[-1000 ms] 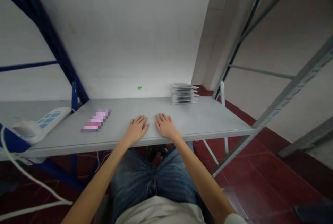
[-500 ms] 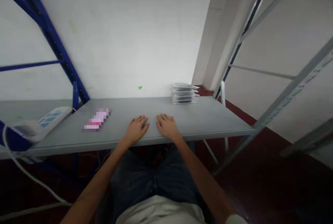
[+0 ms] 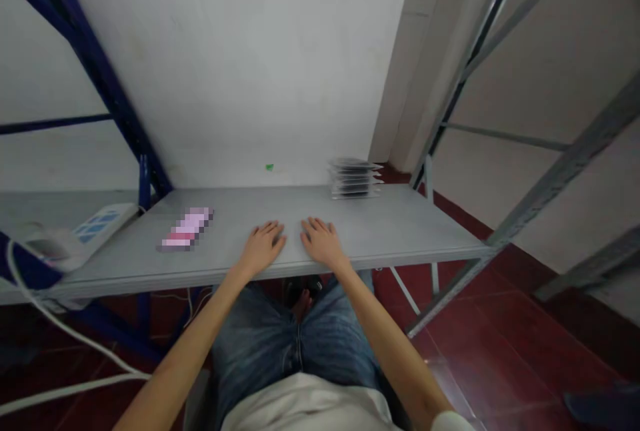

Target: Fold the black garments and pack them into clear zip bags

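Note:
Palm down on the grey shelf-like table (image 3: 400, 231), my left hand (image 3: 263, 246) lies flat near the front edge, fingers spread and holding nothing. My right hand (image 3: 321, 242) rests beside it in the same way, a short gap between the two. Behind and to the right of my right hand is a stack of thin, flat, clear-and-grey pieces (image 3: 353, 179); their kind is hard to make out. Off to the left of my left hand lies a flat pink rectangular thing (image 3: 187, 227), blurred out by pixelation.
A white power strip (image 3: 103, 227) with blue sockets lies at the far left, a white cable (image 3: 75, 334) hanging near it. Blue metal posts (image 3: 100, 77) rise on the left, grey ones (image 3: 565, 177) on the right. A white wall (image 3: 270, 71) stands behind the table.
Both hands stay in the same place. The picture's brightness has shifted: the wall looks darker, the floor and jeans lighter.

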`<state>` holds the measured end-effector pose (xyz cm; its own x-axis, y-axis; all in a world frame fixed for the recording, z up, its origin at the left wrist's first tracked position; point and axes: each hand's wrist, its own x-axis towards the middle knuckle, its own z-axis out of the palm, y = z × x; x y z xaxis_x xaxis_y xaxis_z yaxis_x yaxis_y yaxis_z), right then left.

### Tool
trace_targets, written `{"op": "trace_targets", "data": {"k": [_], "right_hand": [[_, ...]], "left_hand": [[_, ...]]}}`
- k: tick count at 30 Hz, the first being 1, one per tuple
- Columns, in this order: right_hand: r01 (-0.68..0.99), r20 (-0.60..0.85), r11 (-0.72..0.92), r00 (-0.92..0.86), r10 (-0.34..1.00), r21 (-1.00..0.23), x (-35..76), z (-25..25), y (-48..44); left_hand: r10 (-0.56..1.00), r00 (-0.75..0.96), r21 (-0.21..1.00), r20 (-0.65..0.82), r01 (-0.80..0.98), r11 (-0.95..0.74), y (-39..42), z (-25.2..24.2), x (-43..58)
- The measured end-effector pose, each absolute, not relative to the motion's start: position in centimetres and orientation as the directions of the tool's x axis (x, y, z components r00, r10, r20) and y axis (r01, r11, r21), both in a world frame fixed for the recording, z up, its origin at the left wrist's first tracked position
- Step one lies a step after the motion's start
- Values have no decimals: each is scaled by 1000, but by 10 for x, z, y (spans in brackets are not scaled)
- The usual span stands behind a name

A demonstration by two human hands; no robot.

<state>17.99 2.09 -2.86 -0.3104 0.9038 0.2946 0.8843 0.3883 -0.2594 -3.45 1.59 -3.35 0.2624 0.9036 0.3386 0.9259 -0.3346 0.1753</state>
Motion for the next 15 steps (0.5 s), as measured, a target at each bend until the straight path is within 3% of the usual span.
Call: {"op": "trace_targets", "data": {"k": [15], "right_hand": [[889, 271, 396, -332, 904, -232, 178, -28, 21]], "left_hand": [[905, 273, 149, 326, 931, -334, 16, -35, -34]]}}
